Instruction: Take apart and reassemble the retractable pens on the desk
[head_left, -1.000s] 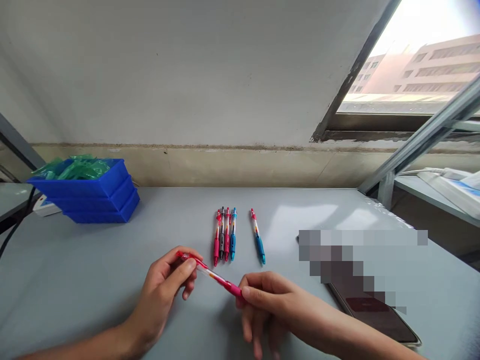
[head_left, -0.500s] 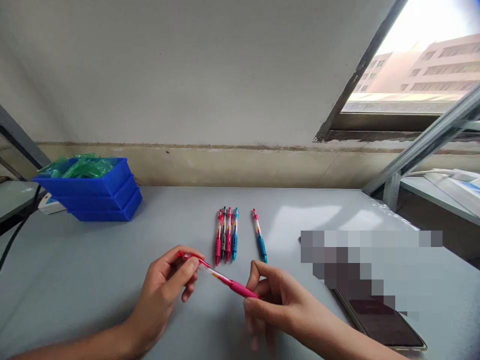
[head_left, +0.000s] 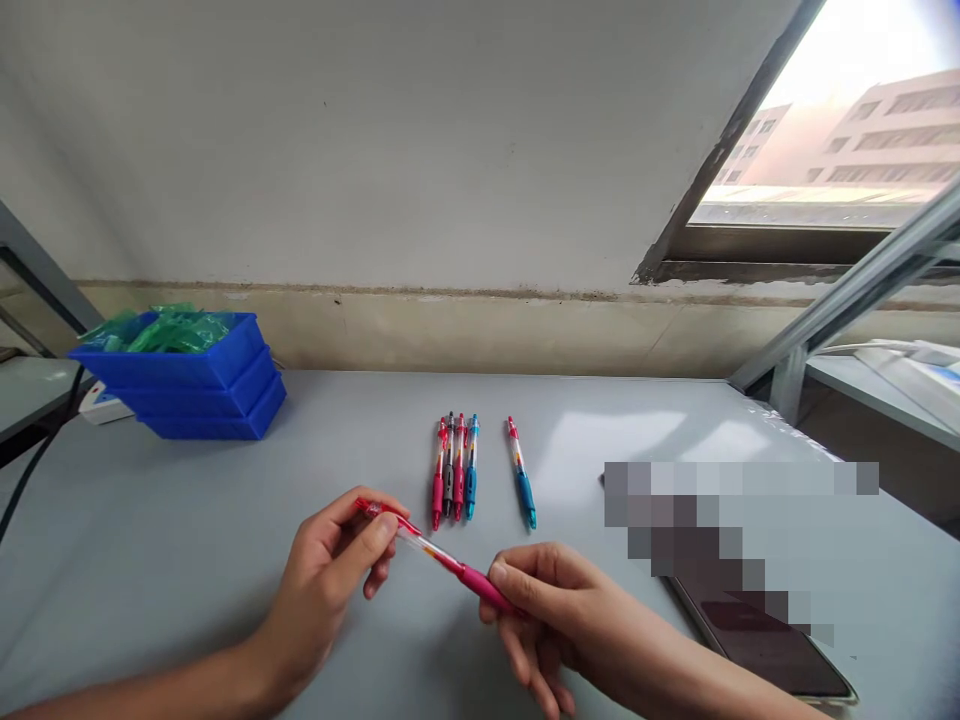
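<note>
The left hand's (head_left: 334,570) thumb and forefinger are clamped on the red push-button end of a pink-gripped retractable pen (head_left: 435,552), in the lower centre of the frame. The right hand's (head_left: 551,605) thumb and forefinger pinch its pink rubber grip, the other fingers hanging loose below. The pen's long axis slants from the left hand down toward the lower right; the button end points to the upper left and the writing end to the lower right, where the right fingers hide the tip.

Half a second ago the right forefinger was arched and the grip's lower end showed above the thumb; now the thumb lies across the grip and covers that end. The left hold and the slant look the same.

Beyond the hands, at the centre, four pens (head_left: 454,470) lie side by side, pointing nearly straight down the frame; just right of them is a single pen with a red top and blue grip (head_left: 523,475), leaning slightly. A smartphone (head_left: 780,645), partly pixelated, lies at the lower right.
</note>
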